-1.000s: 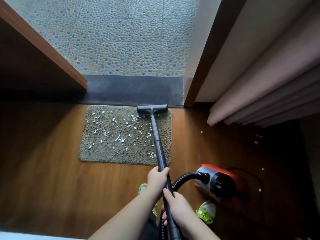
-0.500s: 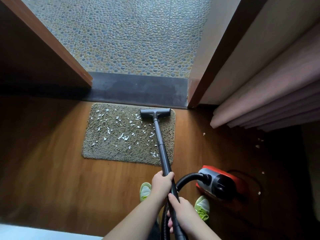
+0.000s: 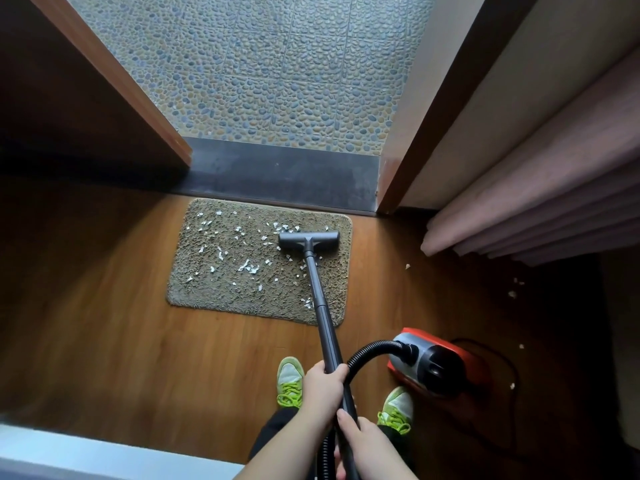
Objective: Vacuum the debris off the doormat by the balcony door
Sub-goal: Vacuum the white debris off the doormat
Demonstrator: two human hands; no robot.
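Both hands are wrapped around the vacuum wand (image 3: pixel 320 299): the left hand (image 3: pixel 323 386) grips it higher up the tube, the right hand (image 3: pixel 367 441) grips it just behind, nearer the body, where the hose (image 3: pixel 372 351) joins. Well ahead of the fingers, the nozzle (image 3: pixel 308 241) sits flat on the doormat (image 3: pixel 207 292), toward its far right corner by the dark door sill (image 3: pixel 284 178). White scraps (image 3: pixel 247 266) lie scattered over the mat, mostly off to the left of the nozzle, with a few under the wand.

What worries me is the mat itself. It looks light and shaggy, and strong suction on a pull could lift or bunch it, flinging scraps onto the wooden floor (image 3: pixel 121 341). Some bits already lie to the right of the hands near the curtain (image 3: pixel 536 216), so more may escape. The hose loops close beside the left fingers and leads to the red vacuum body (image 3: pixel 436 367) by the right shoe (image 3: pixel 398 407); a long reach leftward could tug that body or snag the hose on the foot.
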